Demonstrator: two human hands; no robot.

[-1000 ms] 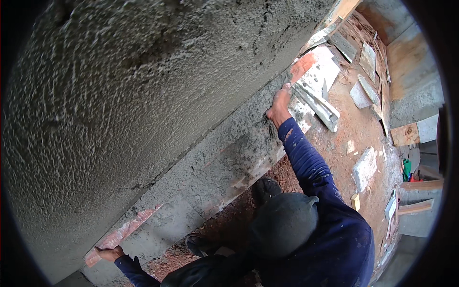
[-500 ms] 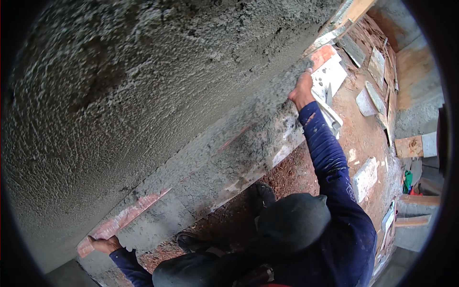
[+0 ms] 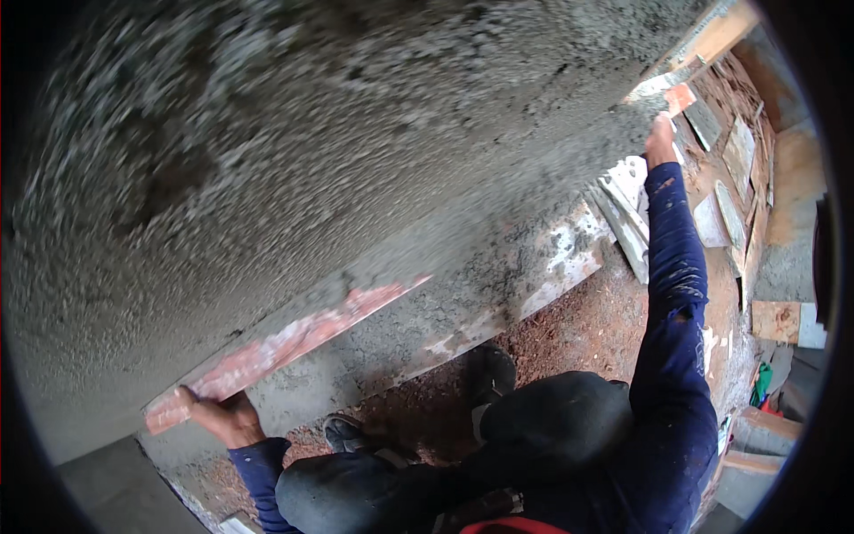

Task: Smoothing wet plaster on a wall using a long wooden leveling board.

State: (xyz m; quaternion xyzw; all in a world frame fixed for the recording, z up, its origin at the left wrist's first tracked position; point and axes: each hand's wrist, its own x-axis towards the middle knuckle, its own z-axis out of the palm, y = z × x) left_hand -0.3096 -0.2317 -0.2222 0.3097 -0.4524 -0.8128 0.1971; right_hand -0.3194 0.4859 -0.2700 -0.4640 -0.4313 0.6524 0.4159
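A long pinkish board (image 3: 294, 343), partly smeared with grey mortar, lies along the foot of the rough grey plastered wall (image 3: 294, 151). My left hand (image 3: 222, 414) is closed on its lower-left end, thumb up. My right hand (image 3: 660, 141), out at the upper right with the arm stretched, is closed on the board's far end, where a pink tip shows; some of its fingers are hidden. Below the board runs a grey ledge (image 3: 498, 285) with white patches and smeared mortar.
My feet (image 3: 485, 374) stand on reddish soil (image 3: 560, 320) beside the ledge. White strips (image 3: 623, 227) and loose slabs (image 3: 738, 156) lie to the right. A wooden plank (image 3: 712, 40) rises at upper right; plywood panels (image 3: 774, 320) and a green item (image 3: 762, 384) are at the right rim.
Both hands and the board have moved in the picture: the right end rightward and up, the left end upward. More pink surface shows on the board, and the view has shifted over the wall.
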